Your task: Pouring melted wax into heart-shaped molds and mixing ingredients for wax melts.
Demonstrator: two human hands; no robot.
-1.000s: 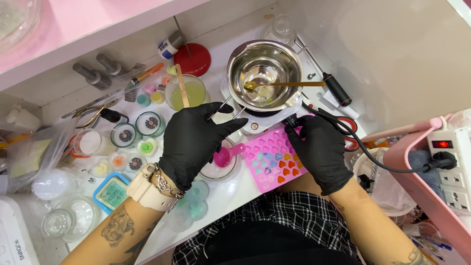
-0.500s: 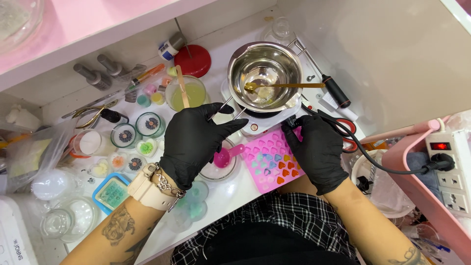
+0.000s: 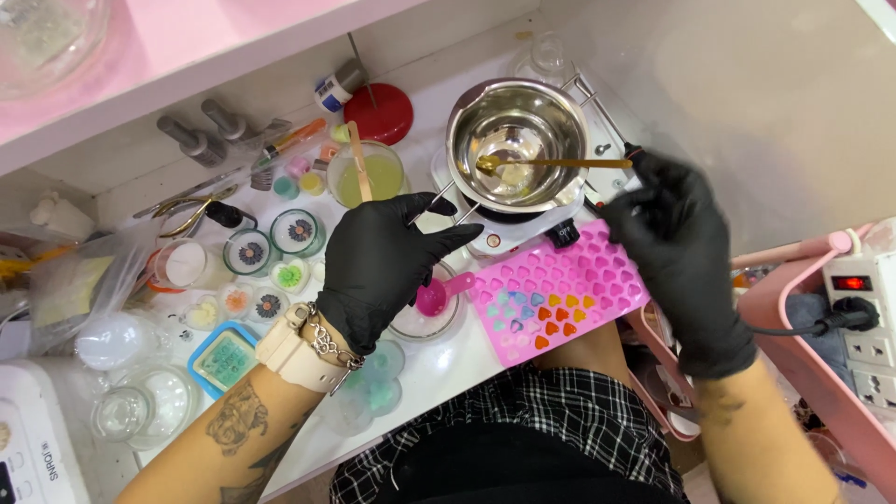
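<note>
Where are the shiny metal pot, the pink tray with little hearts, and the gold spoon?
metal pot [image 3: 551, 112]: head view, on its inner right wall.
pink heart mold [image 3: 597, 271]: head view, on its upper right part.
gold spoon [image 3: 560, 163]: head view, on the middle of its handle.

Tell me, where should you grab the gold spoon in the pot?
Probably by its far handle end, coming from the right. The gold spoon lies across the steel pot, bowl inside, handle poking over the right rim, where the right hand already meets it.
</note>
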